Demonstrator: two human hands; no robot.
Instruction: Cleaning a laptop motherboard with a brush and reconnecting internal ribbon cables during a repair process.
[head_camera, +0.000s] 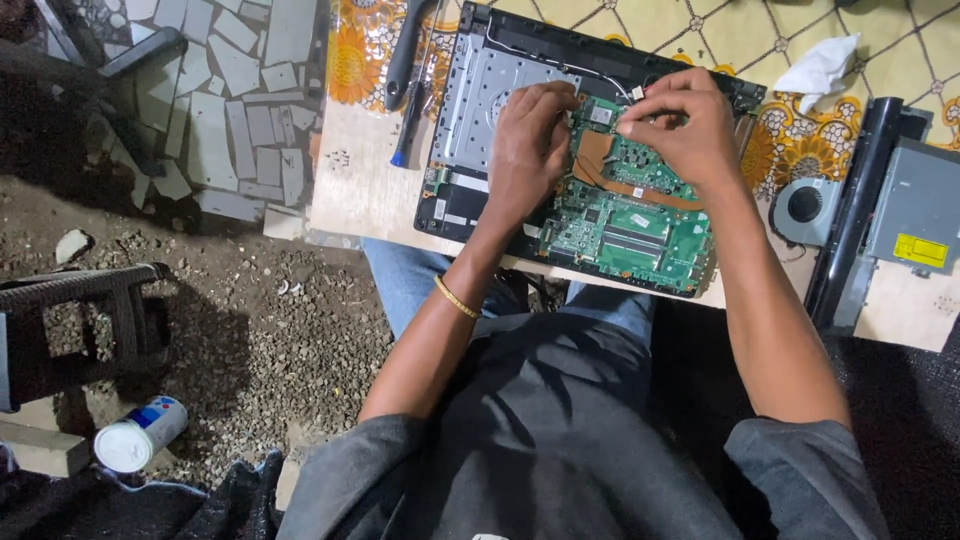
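Observation:
An opened laptop base (470, 110) lies on the table with its green motherboard (630, 225) exposed. My left hand (530, 150) rests on the board's left edge, fingers curled near a thin cable (600, 78). My right hand (680, 125) hovers over the board's upper part, fingertips pinched together on something small that I cannot make out. A copper heat pipe (600, 160) runs between the two hands.
A black-handled screwdriver (405, 60) and a blue-tipped tool (410, 125) lie left of the laptop. A cooling fan (805, 210), a black bar (850, 200), a grey drive (920, 210) and a white tissue (820, 65) sit at the right. A spray can (140, 435) lies on the gravel floor.

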